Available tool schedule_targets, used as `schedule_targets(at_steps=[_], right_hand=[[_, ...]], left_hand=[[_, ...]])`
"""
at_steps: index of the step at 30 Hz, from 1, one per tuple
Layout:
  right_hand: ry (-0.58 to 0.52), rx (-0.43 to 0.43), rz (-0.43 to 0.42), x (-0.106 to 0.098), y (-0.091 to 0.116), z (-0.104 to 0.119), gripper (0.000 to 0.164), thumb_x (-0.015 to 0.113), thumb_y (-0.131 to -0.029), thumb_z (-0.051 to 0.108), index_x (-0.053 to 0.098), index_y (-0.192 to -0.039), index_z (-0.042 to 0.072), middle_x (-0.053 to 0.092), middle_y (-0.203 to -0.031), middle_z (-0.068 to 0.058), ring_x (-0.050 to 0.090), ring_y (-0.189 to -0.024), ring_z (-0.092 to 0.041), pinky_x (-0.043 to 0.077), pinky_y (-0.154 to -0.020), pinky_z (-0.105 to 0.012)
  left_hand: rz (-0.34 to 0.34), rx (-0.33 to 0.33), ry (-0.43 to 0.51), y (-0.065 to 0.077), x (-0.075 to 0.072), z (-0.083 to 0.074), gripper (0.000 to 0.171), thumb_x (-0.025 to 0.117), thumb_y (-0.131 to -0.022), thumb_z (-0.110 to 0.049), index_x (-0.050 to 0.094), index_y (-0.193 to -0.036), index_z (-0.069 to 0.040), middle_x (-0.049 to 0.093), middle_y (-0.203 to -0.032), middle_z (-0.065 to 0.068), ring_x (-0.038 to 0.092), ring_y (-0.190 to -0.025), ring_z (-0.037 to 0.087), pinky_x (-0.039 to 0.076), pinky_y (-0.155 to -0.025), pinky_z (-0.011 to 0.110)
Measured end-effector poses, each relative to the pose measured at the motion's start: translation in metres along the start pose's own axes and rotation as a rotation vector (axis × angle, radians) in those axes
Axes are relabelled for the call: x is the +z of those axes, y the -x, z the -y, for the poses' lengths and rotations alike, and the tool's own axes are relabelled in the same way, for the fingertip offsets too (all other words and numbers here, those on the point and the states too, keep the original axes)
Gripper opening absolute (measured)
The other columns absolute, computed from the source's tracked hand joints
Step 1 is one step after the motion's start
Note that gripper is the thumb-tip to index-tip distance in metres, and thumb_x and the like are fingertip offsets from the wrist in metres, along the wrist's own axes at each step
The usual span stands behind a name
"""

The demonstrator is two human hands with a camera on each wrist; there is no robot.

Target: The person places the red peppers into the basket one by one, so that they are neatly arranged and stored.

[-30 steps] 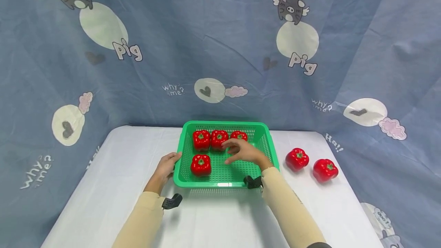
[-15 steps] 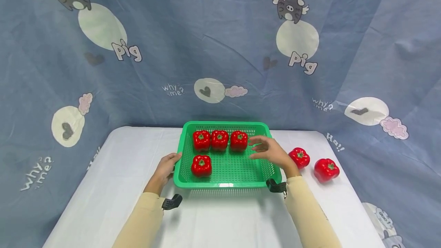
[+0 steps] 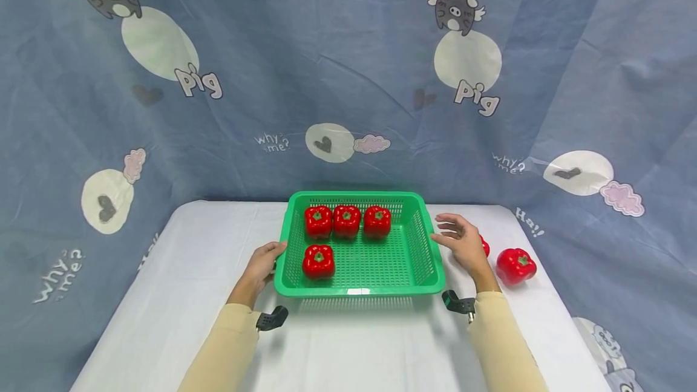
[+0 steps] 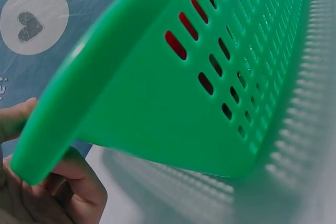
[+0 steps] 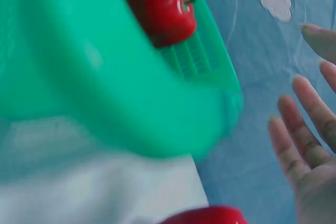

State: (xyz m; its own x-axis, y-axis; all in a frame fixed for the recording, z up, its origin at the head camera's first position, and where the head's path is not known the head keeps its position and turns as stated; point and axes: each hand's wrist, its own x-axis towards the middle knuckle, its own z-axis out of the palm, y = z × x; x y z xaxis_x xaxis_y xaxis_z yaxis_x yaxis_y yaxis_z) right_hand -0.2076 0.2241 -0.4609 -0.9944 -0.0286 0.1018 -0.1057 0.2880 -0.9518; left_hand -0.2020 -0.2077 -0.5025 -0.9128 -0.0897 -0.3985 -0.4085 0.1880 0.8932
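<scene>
A green plastic basket (image 3: 359, 291) stands on the table with several red bell peppers inside. Three of them, a left one (image 3: 318, 222), a middle one (image 3: 346, 221) and a right one (image 3: 377, 222), line its back, and another pepper (image 3: 318, 262) sits at the front left. My left hand (image 3: 264, 264) grips the basket's left rim; in the left wrist view the thumb is over the rim and the curled fingers (image 4: 79, 179) lie under it. Just beyond the right rim, my right hand (image 3: 463, 244) hovers with spread fingers, holding nothing. It partly hides a bell pepper (image 3: 486, 247) on the table.
Another red bell pepper (image 3: 515, 267) lies near the right edge of the white table (image 3: 354, 343). A blue printed cloth (image 3: 348, 77) hangs behind the table and along its sides. Black wrist cameras are strapped to both wrists.
My right hand has moved right, from over the basket beside the back right pepper to outside the right rim. That pepper now shows fully. My left hand and the basket have stayed put.
</scene>
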Motion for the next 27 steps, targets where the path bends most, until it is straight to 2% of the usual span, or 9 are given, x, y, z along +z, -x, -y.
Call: schedule_targets(at_steps=[4,6,14,19,27], right_hand=[[0.032,0.030,-0.092,-0.012,0.002,-0.007,0.056,0.076,-0.084,0.012,0.051,-0.132,0.001,0.053,-0.134,-0.018,0.048,-0.124,-0.033,0.041,-0.104,-0.043],[0.051,0.046,-0.132,-0.017,0.005,-0.011,0.058,0.076,-0.084,0.014,0.049,-0.135,0.003,0.051,-0.137,-0.018,0.045,-0.127,-0.032,0.037,-0.107,-0.050],[0.125,0.137,-0.268,-0.030,0.010,-0.029,0.067,0.075,-0.082,0.008,0.044,-0.141,0.009,0.037,-0.147,-0.017,0.026,-0.138,-0.039,0.032,-0.108,-0.056],[0.191,0.206,-0.265,-0.034,0.011,-0.041,0.074,0.076,-0.082,0.010,0.037,-0.145,0.012,0.025,-0.153,-0.017,0.020,-0.141,-0.039,0.034,-0.105,-0.059],[0.251,0.287,-0.187,-0.033,0.007,-0.054,0.091,0.076,-0.082,0.010,0.020,-0.153,0.012,0.018,-0.153,-0.024,0.022,-0.137,-0.046,0.035,-0.103,-0.061]], left_hand=[[-0.001,0.002,0.002,-0.001,0.000,0.001,0.045,0.044,-0.102,-0.041,0.055,-0.122,-0.003,0.064,-0.103,0.006,0.061,-0.084,0.012,0.053,-0.071,0.027],[-0.002,0.002,0.003,-0.001,0.000,0.001,0.044,0.044,-0.102,-0.041,0.055,-0.121,-0.003,0.065,-0.102,0.006,0.061,-0.083,0.011,0.053,-0.070,0.027],[0.007,-0.001,0.003,-0.001,-0.001,0.001,0.043,0.044,-0.102,-0.041,0.055,-0.120,-0.003,0.064,-0.101,0.005,0.060,-0.083,0.012,0.052,-0.070,0.027],[0.003,0.004,0.002,0.000,-0.001,0.000,0.043,0.044,-0.102,-0.041,0.055,-0.119,-0.003,0.064,-0.099,0.004,0.060,-0.082,0.012,0.052,-0.069,0.027],[0.007,0.014,0.013,0.000,-0.002,0.001,0.042,0.045,-0.102,-0.040,0.056,-0.117,-0.002,0.064,-0.094,0.002,0.060,-0.081,0.011,0.052,-0.070,0.027]])
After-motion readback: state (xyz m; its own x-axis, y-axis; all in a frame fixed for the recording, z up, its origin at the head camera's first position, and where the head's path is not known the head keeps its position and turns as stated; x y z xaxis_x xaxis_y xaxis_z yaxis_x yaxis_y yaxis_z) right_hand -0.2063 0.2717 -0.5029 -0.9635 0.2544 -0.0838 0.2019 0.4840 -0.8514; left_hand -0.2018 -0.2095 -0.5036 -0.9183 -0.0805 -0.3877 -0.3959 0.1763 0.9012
